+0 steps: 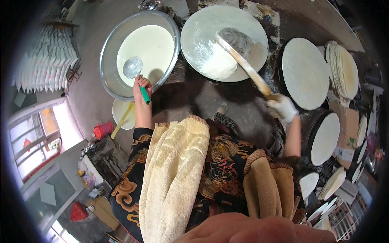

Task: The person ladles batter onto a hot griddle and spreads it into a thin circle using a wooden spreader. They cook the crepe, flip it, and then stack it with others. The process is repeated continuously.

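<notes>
My left hand [142, 86] grips the green handle [145, 95] of a metal ladle [132, 67]. The ladle's bowl is above a large metal basin [106, 42], over pale, creamy batter [152, 45]. My right hand [282, 107], in a white glove, is shut around a long wooden spreader [250, 71]. The spreader slants across a round griddle [194, 39], its far end dusted white. Beside it on the griddle lies a white mound of batter or dough [220, 65], with thin white smears around it. A darker patch shows at the griddle's far right.
To the right are two more round griddles, each covered by a pale sheet [305, 74], [325, 139]. Beyond them stand a stack of thin flatbreads [343, 70] and a cardboard box [345, 133]. A pale bowl [129, 118] with a yellow strip sits below the basin. Stacked white bags [45, 60] stand far left.
</notes>
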{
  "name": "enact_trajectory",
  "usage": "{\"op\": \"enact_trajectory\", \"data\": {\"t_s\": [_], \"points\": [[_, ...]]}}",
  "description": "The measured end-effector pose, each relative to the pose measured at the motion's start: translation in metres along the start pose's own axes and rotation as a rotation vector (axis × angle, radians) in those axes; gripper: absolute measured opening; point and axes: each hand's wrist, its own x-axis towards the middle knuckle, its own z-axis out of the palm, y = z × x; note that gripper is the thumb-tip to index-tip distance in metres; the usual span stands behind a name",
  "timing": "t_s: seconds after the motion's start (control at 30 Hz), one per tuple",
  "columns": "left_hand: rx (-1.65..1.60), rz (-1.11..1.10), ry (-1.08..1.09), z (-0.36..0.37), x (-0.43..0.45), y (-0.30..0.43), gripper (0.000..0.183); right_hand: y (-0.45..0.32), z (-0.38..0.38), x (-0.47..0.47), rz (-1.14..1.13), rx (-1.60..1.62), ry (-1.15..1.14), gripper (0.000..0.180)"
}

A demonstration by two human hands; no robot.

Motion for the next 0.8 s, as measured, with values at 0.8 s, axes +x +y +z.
{"op": "enact_trajectory", "data": {"t_s": [0.8], "points": [[0.132,-0.097,-0.329,0.088,-0.089,0.074,0.039,-0.07,0.264,0.053,-0.093,-0.001,0.446,0.028]]}}
